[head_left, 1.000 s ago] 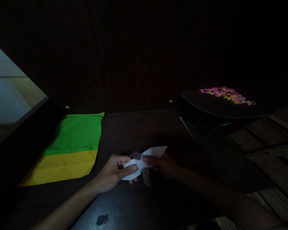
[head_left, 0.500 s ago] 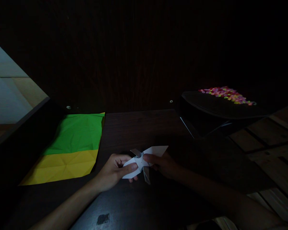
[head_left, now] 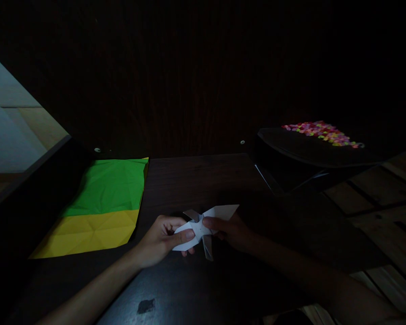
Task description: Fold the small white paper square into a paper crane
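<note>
White folded paper (head_left: 203,225), shaped with several pointed flaps, sits low in the middle of the view, held just above the dark tabletop (head_left: 196,180). Its long axis runs from about 8 o'clock to 2 o'clock, the broadest flap pointing toward 2 o'clock and a narrow flap pointing down toward 6 o'clock. The left hand (head_left: 160,239) pinches the 8 o'clock end between thumb and fingers. The right hand (head_left: 232,231), deep in shadow, pinches the centre of the paper. A green and yellow sheet (head_left: 101,207) lies flat at 9 o'clock. A patch of small coloured pieces (head_left: 323,133) rests on a dark surface at 2 o'clock.
</note>
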Demonstrator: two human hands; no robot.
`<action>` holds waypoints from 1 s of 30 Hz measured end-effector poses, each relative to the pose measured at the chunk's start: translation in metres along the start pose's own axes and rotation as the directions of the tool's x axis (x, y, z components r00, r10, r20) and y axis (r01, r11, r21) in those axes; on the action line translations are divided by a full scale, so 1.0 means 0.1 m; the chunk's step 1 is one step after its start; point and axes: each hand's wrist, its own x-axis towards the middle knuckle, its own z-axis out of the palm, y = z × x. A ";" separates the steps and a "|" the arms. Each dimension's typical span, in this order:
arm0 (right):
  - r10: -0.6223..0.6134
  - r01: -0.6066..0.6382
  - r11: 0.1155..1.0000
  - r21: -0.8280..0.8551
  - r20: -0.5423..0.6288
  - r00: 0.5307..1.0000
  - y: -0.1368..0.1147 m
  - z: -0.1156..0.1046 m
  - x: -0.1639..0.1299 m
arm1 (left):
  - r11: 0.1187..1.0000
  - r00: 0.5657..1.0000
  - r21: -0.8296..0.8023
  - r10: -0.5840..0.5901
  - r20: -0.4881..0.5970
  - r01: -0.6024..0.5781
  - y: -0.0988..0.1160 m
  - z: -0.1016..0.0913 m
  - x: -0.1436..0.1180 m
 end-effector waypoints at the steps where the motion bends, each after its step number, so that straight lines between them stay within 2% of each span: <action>1: -0.009 0.009 1.000 -0.005 -0.001 1.000 0.00 0.00 0.00 | 1.000 1.000 0.002 0.003 -0.006 -0.003 0.00 0.00 0.00; 7: -0.038 0.036 0.999 -0.032 -0.049 0.998 0.04 0.00 0.01 | 1.000 0.999 0.015 0.019 -0.044 -0.018 0.00 0.01 -0.01; 14: -0.007 0.007 1.000 -0.011 -0.015 1.000 0.02 -0.01 0.02 | 1.000 1.000 0.031 0.004 0.014 -0.004 0.00 -0.04 -0.01; 19: -0.017 0.017 1.000 -0.007 -0.011 1.000 0.02 -0.02 0.03 | 1.000 1.000 0.020 -0.002 -0.007 0.002 0.01 -0.02 -0.01; 26: -0.084 0.079 0.989 -0.127 -0.034 0.996 -0.03 0.00 -0.03 | 0.999 0.998 0.005 0.038 -0.051 -0.038 0.01 0.02 -0.01; 30: -0.078 0.082 0.988 -0.129 0.032 0.996 -0.09 -0.01 -0.03 | 1.000 1.000 0.003 0.020 -0.009 -0.020 -0.01 0.00 0.00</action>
